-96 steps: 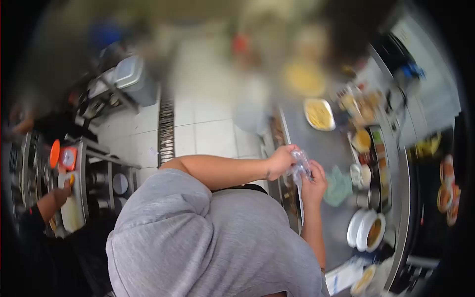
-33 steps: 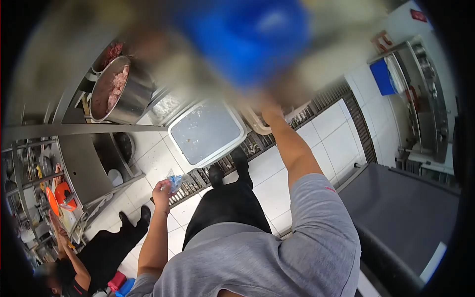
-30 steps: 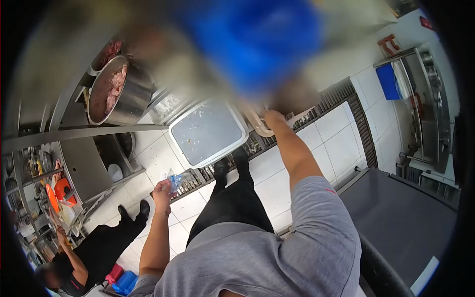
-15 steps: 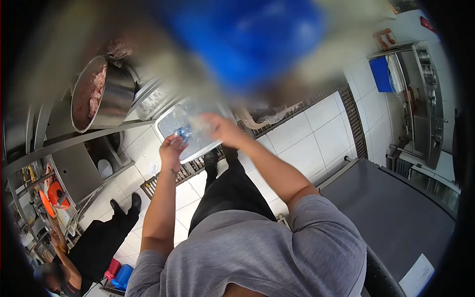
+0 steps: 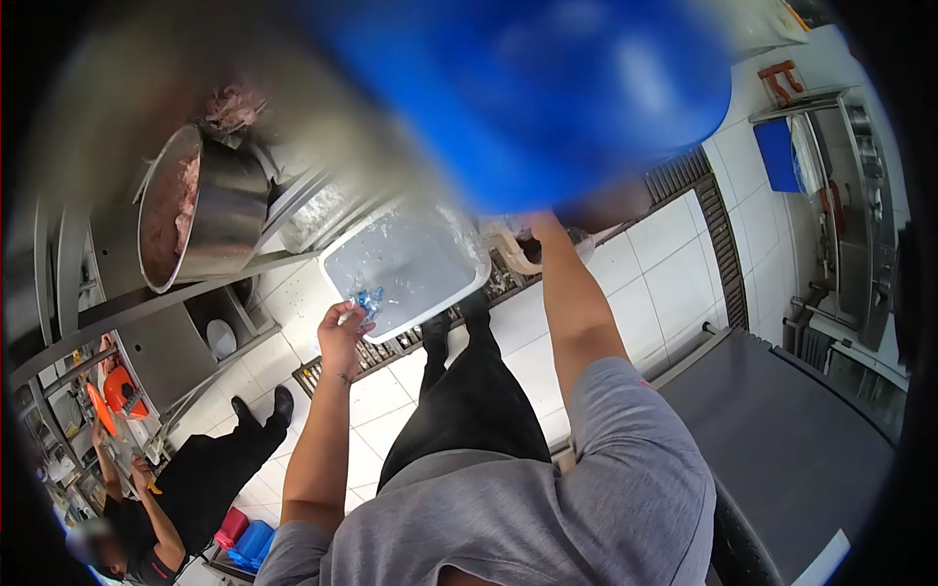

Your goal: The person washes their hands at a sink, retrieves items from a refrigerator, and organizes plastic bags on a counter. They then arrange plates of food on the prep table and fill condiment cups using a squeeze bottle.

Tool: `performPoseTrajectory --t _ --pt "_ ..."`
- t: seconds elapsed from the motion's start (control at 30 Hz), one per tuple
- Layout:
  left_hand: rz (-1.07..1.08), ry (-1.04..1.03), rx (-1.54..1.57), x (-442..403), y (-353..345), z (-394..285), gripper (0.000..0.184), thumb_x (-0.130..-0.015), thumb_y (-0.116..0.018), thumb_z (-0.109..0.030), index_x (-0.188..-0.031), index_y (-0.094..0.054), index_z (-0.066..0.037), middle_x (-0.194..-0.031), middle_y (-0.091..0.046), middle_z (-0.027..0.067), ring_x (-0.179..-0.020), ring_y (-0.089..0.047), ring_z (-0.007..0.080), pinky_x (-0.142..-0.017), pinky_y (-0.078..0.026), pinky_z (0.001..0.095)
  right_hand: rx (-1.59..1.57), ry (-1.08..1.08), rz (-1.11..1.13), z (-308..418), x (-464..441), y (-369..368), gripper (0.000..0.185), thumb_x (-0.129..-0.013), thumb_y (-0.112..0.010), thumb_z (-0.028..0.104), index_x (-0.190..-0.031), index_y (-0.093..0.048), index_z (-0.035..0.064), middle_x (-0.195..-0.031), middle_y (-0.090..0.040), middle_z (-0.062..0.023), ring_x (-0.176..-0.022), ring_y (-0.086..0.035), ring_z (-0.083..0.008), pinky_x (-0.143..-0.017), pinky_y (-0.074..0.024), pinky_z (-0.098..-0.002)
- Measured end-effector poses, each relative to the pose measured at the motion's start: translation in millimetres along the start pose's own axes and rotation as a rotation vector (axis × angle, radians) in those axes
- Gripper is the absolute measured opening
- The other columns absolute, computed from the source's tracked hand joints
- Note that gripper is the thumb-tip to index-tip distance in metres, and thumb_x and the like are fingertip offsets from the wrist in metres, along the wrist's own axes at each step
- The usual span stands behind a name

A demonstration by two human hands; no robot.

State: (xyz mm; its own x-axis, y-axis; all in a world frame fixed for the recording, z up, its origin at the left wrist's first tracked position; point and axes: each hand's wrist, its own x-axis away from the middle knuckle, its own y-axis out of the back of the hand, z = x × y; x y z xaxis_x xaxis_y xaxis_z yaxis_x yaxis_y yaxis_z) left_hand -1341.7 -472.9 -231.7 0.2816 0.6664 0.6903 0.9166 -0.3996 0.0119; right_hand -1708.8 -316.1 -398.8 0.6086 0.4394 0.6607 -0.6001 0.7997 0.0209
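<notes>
My left hand is closed over the near left rim of a white plastic tub. Its fingertips pinch a small crumpled piece of blue and clear plastic. Scraps of clear film and wet spots show inside the tub. My right hand reaches out past the tub's right side, close to a cream-coloured curved rim with clear plastic around it. A large blurred blue shape near the camera covers its fingers, so what they hold does not show.
A big metal pot with raw meat stands tilted in view at the left. Floor drain grates run across white tiles. A grey-topped unit is at right. At lower left another person works at a cluttered counter.
My right hand has moved from over the tub to the right, partly behind the blue blur. My left hand stays by the tub with the plastic. The other person's arms have shifted.
</notes>
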Motion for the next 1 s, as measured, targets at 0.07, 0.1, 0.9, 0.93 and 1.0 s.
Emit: performPoseTrajectory --t 0.07,0.1,0.9,0.93,1.0 --pt "-0.004 0.011 0.011 -3 -7 2 0.012 -0.085 -0.058 0.002 -0.094 -0.056 -0.005 -0.092 -0.06 0.0075 -0.084 -0.06 0.0183 -0.073 -0.055 0.0363 -0.082 0.266 -0.147 20 32 -15 0.017 -0.071 -0.072 0.006 -0.086 -0.066 0.0013 -0.079 -0.065 -0.005 -0.066 -0.058 -0.0127 -0.064 -0.0474 -0.0282" --pt "-0.01 0.013 0.015 -5 -11 1 0.012 -0.085 -0.058 0.002 -0.094 -0.056 -0.004 -0.093 -0.06 0.0081 -0.084 -0.06 0.0185 -0.072 -0.055 0.0361 -0.172 0.539 -0.287 29 49 -28 0.013 -0.069 -0.073 0.003 -0.081 -0.067 0.0013 -0.072 -0.064 -0.001 -0.062 -0.055 -0.0089 -0.062 -0.0458 -0.025" --pt "0.193 -0.678 -1.047 -55 -95 44 0.046 -0.08 -0.062 -0.013 -0.124 -0.05 -0.003 -0.145 -0.025 0.0249 -0.128 -0.037 0.0392 -0.102 -0.035 0.0482 0.519 0.091 0.199 -72 70 -166 0.035 -0.069 -0.066 0.007 -0.104 -0.066 0.0039 -0.098 -0.064 -0.0207 -0.092 -0.063 -0.0349 -0.08 -0.0495 -0.0397" --pt "0.194 -0.675 -1.041 -54 -108 46 0.046 -0.08 -0.062 -0.013 -0.124 -0.05 -0.003 -0.145 -0.025 0.0249 -0.128 -0.037 0.0392 -0.102 -0.035 0.0482 0.787 0.155 0.255 -74 67 -150 0.034 -0.069 -0.066 0.009 -0.103 -0.066 0.0036 -0.097 -0.065 -0.0218 -0.092 -0.063 -0.0351 -0.079 -0.0496 -0.0403" --pt "0.369 -0.403 -1.695 -61 -127 46 0.05 -0.086 -0.049 -0.018 -0.134 -0.043 -0.005 -0.152 -0.008 0.0225 -0.135 -0.021 0.0464 -0.107 -0.024 0.0538 1.055 0.225 0.319 -66 76 -132 0.033 -0.07 -0.066 0.011 -0.102 -0.067 0.0034 -0.096 -0.065 -0.023 -0.091 -0.063 -0.0353 -0.079 -0.0496 -0.041"
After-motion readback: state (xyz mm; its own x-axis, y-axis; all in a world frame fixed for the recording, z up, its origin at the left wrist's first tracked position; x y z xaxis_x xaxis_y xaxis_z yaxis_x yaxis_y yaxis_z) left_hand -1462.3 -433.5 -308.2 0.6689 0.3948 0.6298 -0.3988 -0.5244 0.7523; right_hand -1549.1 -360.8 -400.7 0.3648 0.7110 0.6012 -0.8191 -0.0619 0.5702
